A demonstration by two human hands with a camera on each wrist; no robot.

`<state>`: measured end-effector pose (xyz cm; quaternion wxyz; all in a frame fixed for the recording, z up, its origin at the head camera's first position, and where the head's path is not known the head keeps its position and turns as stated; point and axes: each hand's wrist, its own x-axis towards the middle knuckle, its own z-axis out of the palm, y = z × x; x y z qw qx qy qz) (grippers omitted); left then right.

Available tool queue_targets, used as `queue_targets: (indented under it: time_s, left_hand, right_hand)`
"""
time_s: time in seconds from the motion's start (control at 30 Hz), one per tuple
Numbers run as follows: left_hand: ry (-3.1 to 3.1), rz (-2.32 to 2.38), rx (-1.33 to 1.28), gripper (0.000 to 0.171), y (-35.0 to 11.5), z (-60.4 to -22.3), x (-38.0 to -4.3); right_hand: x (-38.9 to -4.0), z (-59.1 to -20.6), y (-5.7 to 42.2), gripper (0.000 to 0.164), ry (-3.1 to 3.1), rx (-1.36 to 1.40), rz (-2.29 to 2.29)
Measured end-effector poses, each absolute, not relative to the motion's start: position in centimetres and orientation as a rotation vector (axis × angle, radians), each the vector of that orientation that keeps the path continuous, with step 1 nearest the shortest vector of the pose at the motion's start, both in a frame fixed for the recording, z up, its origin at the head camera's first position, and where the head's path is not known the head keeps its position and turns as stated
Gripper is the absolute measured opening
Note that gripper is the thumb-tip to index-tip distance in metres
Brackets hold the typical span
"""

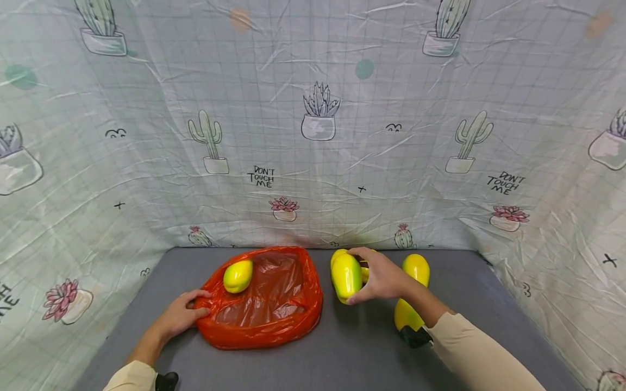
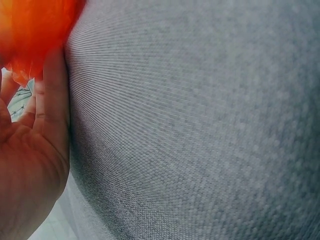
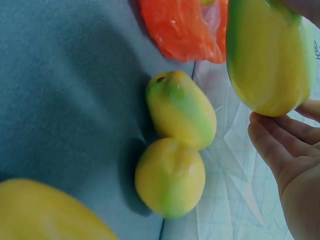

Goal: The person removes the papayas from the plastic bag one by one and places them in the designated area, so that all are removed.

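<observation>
A red plastic bag point(image 1: 308, 320) lies with its mouth spread wide, and one yellow-green papaya point(image 1: 238, 276) sits inside at its left. My left hand point(image 1: 181, 315) holds the bag's left rim; in the left wrist view, its fingers point(image 2: 52, 95) reach up against the orange-red plastic. My right hand point(image 1: 383, 274) grips another papaya point(image 1: 346, 278) between thumb and fingertips, to the right of the bag. The right wrist view shows this papaya point(image 3: 270, 60) raised above the table. Behind it, two more papayas point(image 3: 181, 110) lie touching each other, partly covered by the hand in the head view.
To the right lie a papaya point(image 1: 417, 269) and, nearer me, another papaya point(image 1: 407, 315), partly behind the right forearm. The grey table point(image 1: 342, 358) ends at a hanging sheet point(image 1: 313, 179) printed with cacti, which also rises along both sides.
</observation>
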<state>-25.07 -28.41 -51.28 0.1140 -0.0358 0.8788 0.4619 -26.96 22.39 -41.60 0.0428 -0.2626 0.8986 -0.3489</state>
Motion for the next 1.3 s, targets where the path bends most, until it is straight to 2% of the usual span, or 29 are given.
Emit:
queue_targets:
  time_s: [1.3]
  left_hand:
    - [2.671, 1.238, -0.079, 0.044, -28.4, -51.0, -25.1]
  right_hand:
    - [-25.4, -45.3, 26.7, 0.108, 2.725, -0.683, -1.0]
